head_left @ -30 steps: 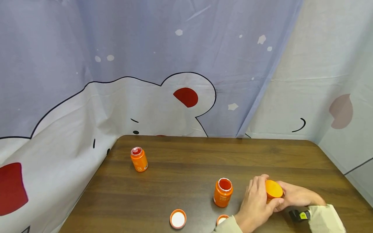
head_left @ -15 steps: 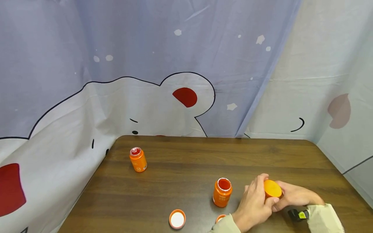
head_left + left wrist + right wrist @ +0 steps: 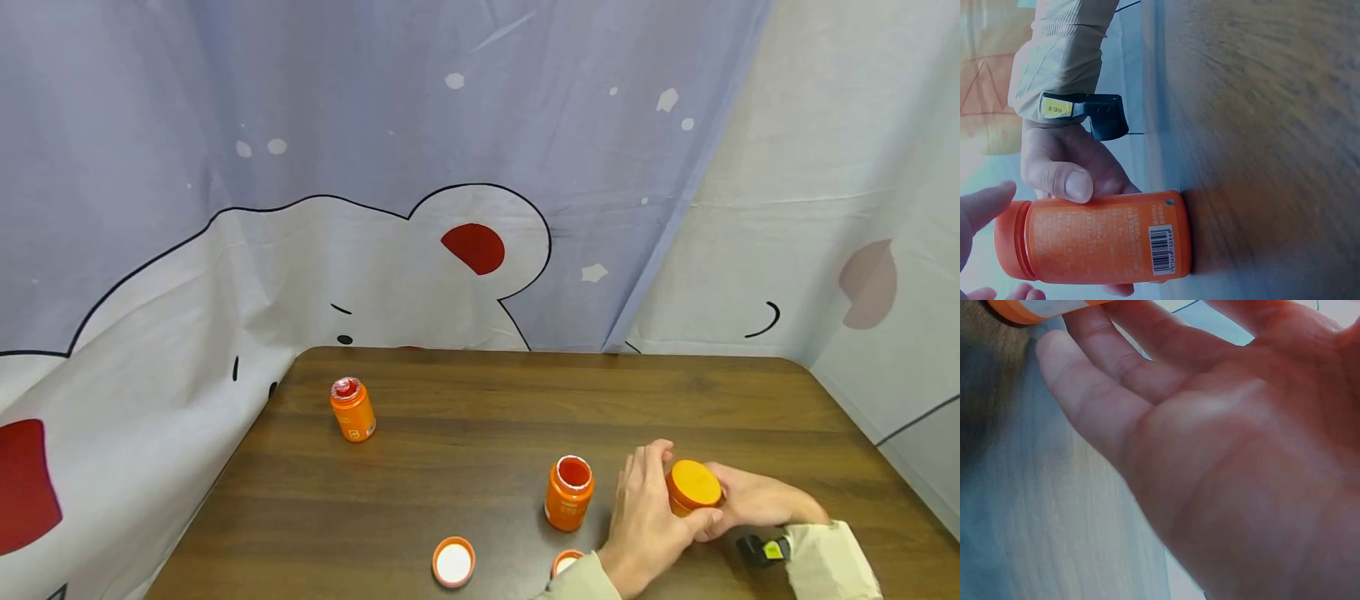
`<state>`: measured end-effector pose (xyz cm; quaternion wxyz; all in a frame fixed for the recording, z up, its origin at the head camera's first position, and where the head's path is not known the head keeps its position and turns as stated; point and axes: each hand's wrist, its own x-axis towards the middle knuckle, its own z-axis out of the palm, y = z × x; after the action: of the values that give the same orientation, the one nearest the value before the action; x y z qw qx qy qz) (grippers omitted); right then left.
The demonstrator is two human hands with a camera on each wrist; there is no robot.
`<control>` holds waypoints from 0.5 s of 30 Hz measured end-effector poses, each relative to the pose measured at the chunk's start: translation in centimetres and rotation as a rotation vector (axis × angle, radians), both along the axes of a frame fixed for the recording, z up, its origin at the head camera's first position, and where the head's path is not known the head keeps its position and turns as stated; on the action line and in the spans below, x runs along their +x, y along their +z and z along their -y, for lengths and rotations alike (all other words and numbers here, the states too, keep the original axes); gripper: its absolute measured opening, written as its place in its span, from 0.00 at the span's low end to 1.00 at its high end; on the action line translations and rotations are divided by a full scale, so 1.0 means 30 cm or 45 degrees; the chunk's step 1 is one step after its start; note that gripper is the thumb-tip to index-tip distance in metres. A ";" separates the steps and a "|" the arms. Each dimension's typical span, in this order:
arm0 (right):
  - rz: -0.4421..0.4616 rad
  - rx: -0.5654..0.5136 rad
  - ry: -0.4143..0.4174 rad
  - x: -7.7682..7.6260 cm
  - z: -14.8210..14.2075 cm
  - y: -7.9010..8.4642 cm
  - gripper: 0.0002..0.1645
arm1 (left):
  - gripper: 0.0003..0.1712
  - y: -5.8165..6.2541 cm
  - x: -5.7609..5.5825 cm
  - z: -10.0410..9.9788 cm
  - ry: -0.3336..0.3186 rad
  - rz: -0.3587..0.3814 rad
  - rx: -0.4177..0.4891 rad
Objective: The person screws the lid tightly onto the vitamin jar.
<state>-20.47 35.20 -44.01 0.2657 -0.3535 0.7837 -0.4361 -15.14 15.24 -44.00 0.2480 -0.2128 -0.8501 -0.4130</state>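
Note:
My right hand (image 3: 757, 500) holds an orange pill bottle (image 3: 1107, 240) upright by its side, thumb on the near face and fingers behind. Its base is right at the tabletop. The bottle wears an orange screw cap (image 3: 695, 482). Around that cap my left hand (image 3: 648, 517) is spread, thumb (image 3: 988, 203) on one side and fingertips (image 3: 1025, 292) on the other, with narrow gaps showing in the left wrist view. In the right wrist view, my right fingers (image 3: 1094, 394) reach toward the bottle's lower part; most of the bottle lies outside that view.
An uncapped orange bottle (image 3: 567, 504) with torn foil at its rim stands left of my left hand. Another uncapped bottle (image 3: 352, 414) stands at the far left. Two caps lie with white insides up: one cap (image 3: 453, 562) in front, another cap (image 3: 564, 560) partly behind my left sleeve.
My left fingers have loosened and spread away from the cap, leaving more of it visible. My right hand keeps its hold on the bottle. The head view has shifted slightly.

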 end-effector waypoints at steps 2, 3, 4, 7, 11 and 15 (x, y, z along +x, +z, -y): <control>0.014 -0.014 0.009 -0.001 0.002 0.000 0.19 | 0.44 -0.001 -0.001 0.000 -0.009 0.003 0.017; 0.020 -0.019 0.011 -0.002 0.003 -0.001 0.19 | 0.44 -0.001 -0.001 0.001 -0.020 0.008 0.024; 0.032 -0.027 0.018 -0.003 0.004 -0.001 0.19 | 0.43 -0.002 -0.001 0.002 -0.030 0.012 0.027; 0.070 -0.064 0.039 -0.003 0.003 -0.004 0.18 | 0.42 -0.002 -0.002 0.004 -0.060 0.018 0.028; 0.112 -0.113 0.060 -0.003 0.002 -0.009 0.19 | 0.42 0.001 -0.006 0.006 -0.081 -0.006 0.011; 0.152 -0.136 0.050 -0.001 0.003 -0.014 0.20 | 0.40 0.004 -0.006 0.011 -0.106 -0.026 -0.016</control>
<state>-20.51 35.12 -44.43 0.3013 -0.3560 0.7349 -0.4924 -15.32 14.91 -43.88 0.2378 -0.2536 -0.8405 -0.4155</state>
